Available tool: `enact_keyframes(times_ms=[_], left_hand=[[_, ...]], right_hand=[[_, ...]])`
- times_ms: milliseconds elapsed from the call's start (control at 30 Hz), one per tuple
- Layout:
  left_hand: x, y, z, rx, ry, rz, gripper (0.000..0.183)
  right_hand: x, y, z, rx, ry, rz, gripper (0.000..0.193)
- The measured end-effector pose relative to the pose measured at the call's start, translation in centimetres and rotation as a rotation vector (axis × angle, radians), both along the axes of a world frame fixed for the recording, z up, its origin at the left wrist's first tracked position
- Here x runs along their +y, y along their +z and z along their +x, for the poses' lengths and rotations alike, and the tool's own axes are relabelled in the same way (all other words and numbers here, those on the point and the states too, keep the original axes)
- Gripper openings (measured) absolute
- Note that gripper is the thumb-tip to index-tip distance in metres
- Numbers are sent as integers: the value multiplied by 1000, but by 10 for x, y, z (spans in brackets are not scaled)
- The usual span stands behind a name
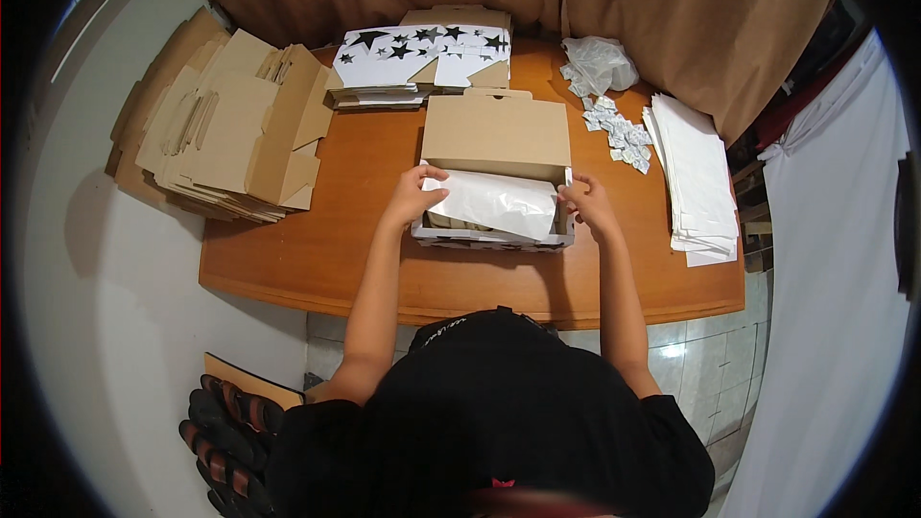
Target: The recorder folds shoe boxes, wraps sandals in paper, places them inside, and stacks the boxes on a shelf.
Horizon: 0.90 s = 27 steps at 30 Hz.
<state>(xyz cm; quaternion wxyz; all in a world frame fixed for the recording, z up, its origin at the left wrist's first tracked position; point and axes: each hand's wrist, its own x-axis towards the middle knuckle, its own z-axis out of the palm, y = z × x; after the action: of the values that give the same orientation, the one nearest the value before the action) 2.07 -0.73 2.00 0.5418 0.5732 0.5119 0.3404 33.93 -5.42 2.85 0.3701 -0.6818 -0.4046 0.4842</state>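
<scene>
A shoebox-like carton (pixel 496 132) stands on the table in front of me, its brown lid raised at the back and its outer sides white with black stars. A sheet of white tissue paper (pixel 494 201) lies across the inside. Brownish contents show beneath its near edge, too covered to name. My left hand (pixel 418 196) pinches the paper's left end, thumb over the box. At the opposite end, by the right wall, my right hand (pixel 588 204) has its fingers closed on the paper's edge.
Flattened brown cartons (pixel 221 125) are piled at the left, star-printed ones (pixel 413 62) at the back. Small white sachets (pixel 619 132) lie by a clear plastic bag (pixel 600 64). Stacked white paper sheets (pixel 691 177) line the wooden table's (pixel 374 173) right side. Sandals (pixel 225 432) sit lower left.
</scene>
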Motion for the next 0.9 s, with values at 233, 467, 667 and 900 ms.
enact_keyframes(times_ms=[233, 467, 667, 900], left_hand=[[-14, -15, 7, -28, 116, 40, 39], [-21, -3, 6, 126, 215, 108, 45], [-32, 3, -3, 560, 31, 164, 48], [-62, 20, 3, 709, -6, 377, 30]], right_hand=[[-2, -18, -7, 6, -54, 107, 61], [0, -36, -2, -221, -98, 357, 51], [-22, -27, -5, -495, 27, 387, 42], [-18, 3, -6, -603, 71, 306, 41]])
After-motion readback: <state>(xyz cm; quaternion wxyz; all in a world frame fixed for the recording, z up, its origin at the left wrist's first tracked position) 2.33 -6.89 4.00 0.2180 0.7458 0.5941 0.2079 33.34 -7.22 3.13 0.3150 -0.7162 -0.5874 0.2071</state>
